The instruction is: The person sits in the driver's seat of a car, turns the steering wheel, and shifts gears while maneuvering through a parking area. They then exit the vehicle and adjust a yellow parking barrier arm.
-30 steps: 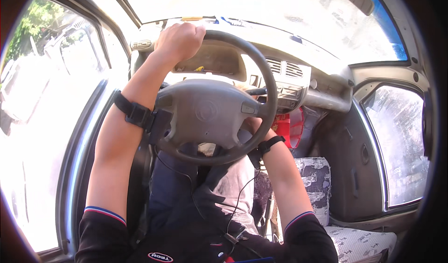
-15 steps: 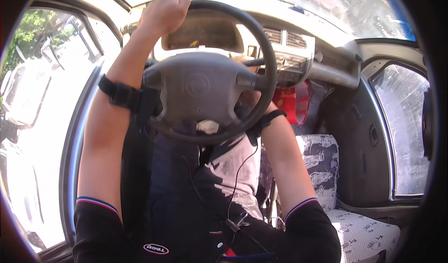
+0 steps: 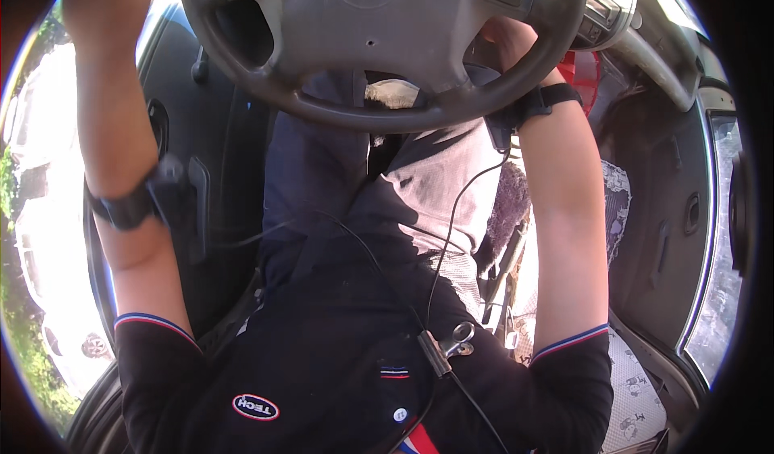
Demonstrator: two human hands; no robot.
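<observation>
I sit in the driver's seat of a car. The grey steering wheel (image 3: 387,18) fills the top of the view, and its upper rim is cut off. My left hand (image 3: 105,6) is raised at the top left, blurred and partly cropped, left of the wheel's rim; its grip does not show. My right hand (image 3: 509,41) reaches up behind the wheel's right lower rim and is mostly hidden by it. Each wrist wears a black strap, the left strap (image 3: 121,208) and the right strap (image 3: 548,99).
The dark driver's door (image 3: 210,131) is close on my left, with bright daylight outside. A patterned passenger seat (image 3: 637,389) lies at the right, and a red object (image 3: 584,71) sits by the dashboard. A black cable with a metal clip (image 3: 447,345) runs down my dark shirt.
The view has tilted down and moved closer, so the wheel now sits at the top edge. My left hand has shifted to the upper left corner. My right arm stays behind the wheel.
</observation>
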